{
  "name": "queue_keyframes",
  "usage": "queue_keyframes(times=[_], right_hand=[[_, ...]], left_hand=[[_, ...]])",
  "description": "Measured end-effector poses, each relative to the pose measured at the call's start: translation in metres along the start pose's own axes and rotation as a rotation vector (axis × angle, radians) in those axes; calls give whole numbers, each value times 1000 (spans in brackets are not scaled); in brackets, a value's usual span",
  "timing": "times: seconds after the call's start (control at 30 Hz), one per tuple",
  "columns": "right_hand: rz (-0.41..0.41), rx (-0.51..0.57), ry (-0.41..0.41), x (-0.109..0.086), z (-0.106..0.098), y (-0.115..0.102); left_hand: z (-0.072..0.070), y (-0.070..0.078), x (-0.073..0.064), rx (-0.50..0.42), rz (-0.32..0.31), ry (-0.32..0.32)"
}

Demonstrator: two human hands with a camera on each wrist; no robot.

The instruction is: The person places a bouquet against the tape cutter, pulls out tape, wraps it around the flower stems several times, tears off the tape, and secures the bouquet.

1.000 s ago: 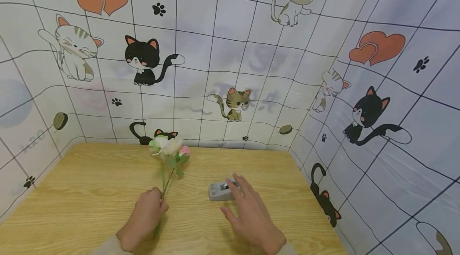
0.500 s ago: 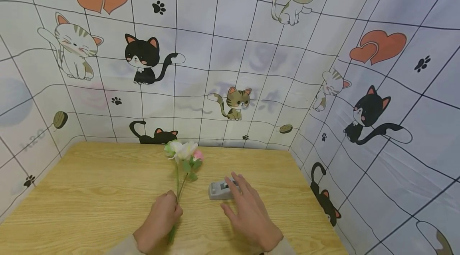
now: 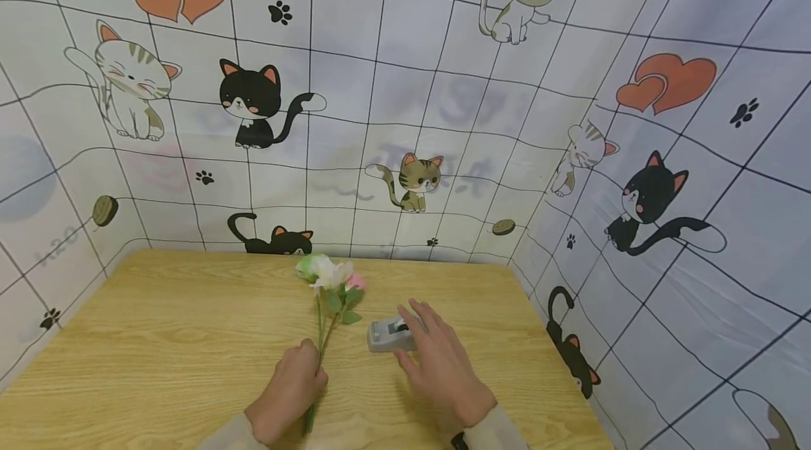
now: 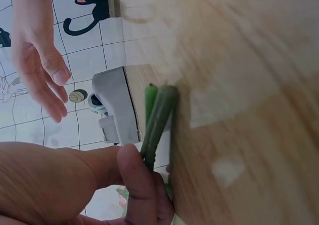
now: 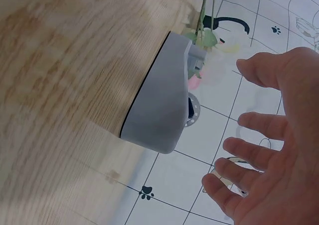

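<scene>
My left hand (image 3: 290, 392) grips the thin green stems (image 4: 158, 118) of a small bunch of flowers (image 3: 329, 274). White, pale green and pink heads point toward the back of the table, and the cut ends stick out below the fist. Just right of the flowers sits a grey tape dispenser (image 3: 388, 334), its side and round tape core showing in the right wrist view. Over its right end hovers my right hand (image 3: 443, 369), fingers spread and relaxed, with nothing held. From the right wrist view, a gap separates these fingers (image 5: 259, 125) from the dispenser (image 5: 157, 98).
Both hands work over a light wooden table (image 3: 177, 323). A white sheet (image 3: 355, 98) with a grid and cartoon cats hangs behind it and along the sides. The table's back edge lies right behind the flower heads.
My left hand has carried the flowers to the right, closer to the tape dispenser. My right hand has shifted only slightly, its thumb now nearer the dispenser, which stays in place.
</scene>
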State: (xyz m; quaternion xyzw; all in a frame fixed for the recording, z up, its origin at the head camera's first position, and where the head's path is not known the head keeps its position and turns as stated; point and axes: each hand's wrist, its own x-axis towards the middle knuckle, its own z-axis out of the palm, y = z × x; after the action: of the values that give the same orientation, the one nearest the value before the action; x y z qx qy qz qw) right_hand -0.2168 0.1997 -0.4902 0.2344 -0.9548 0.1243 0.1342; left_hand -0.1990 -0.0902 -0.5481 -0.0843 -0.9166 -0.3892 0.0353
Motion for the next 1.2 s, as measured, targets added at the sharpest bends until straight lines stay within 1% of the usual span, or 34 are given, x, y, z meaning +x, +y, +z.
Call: queue_keyframes(times=[0.03, 0.13, 0.23, 0.37, 0.5, 0.67, 0.77, 0.83, 0.93, 1.07, 1.2], right_hand=[[0, 2, -1, 1, 1, 1], [-5, 2, -5, 5, 3, 4], [-8, -16, -19, 8, 5, 7], [-2, -20, -46, 12, 7, 11], [4, -8, -77, 16, 9, 13], [7, 11, -115, 22, 13, 15], [7, 24, -127, 26, 15, 15], [7, 37, -128, 28, 15, 15], [4, 58, -125, 32, 17, 16], [14, 76, -125, 36, 20, 17], [21, 78, -131, 39, 23, 16]], left_hand=[[-3, 5, -2, -17, -19, -4], [-8, 12, -4, -17, -33, -19], [-8, 14, -5, -24, -45, -28], [-8, 15, -3, -1, -61, -38], [-8, 17, -2, 50, -70, -37], [-13, 20, -1, 156, -92, -26], [-16, 25, 0, 204, -81, 19], [-17, 27, 2, 196, -58, 63], [-17, 30, 6, 144, -25, 106], [-15, 35, 10, 66, -10, 99], [-10, 39, 13, 56, 3, 94]])
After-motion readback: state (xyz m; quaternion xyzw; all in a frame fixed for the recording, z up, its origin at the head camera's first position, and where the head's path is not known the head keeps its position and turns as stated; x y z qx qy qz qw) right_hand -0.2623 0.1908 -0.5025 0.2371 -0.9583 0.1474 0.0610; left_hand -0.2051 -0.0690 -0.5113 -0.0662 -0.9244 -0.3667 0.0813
